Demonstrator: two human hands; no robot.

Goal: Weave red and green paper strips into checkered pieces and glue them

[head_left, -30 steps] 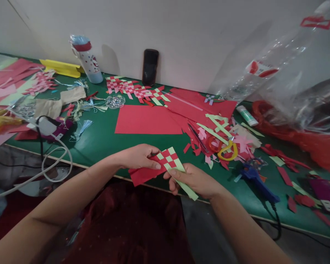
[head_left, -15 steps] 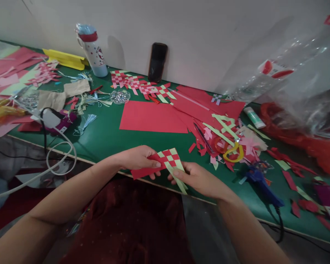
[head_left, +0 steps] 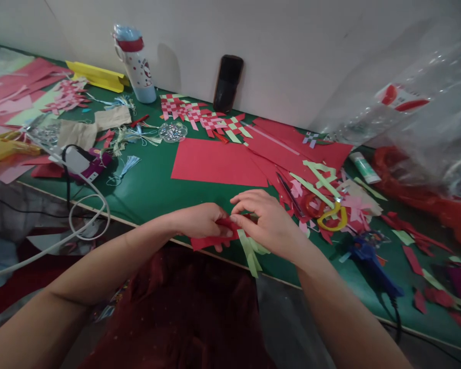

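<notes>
Near the table's front edge, my left hand (head_left: 206,221) is closed on a piece of red paper (head_left: 205,242), thumb on top and fingertips showing below. Over its right end lies my right hand (head_left: 265,220), its thumb and fingers bent together at the paper's upper edge and covering most of the woven part. Light green paper strips (head_left: 249,253) hang from the weave below the right hand toward me. Just beyond the hands lies a flat red paper sheet (head_left: 218,161).
Woven red, pink and green paper pieces (head_left: 195,114) lie by a phone (head_left: 228,83) leaning on the wall. A bottle (head_left: 138,69) stands at back left. Yellow-handled scissors (head_left: 332,218), paper scraps and a blue glue gun (head_left: 372,264) are to the right; a white cable (head_left: 96,189) loops at left.
My right hand has moved up from the green strips onto the woven end and now covers it. My left hand keeps its hold. The view has shifted slightly.
</notes>
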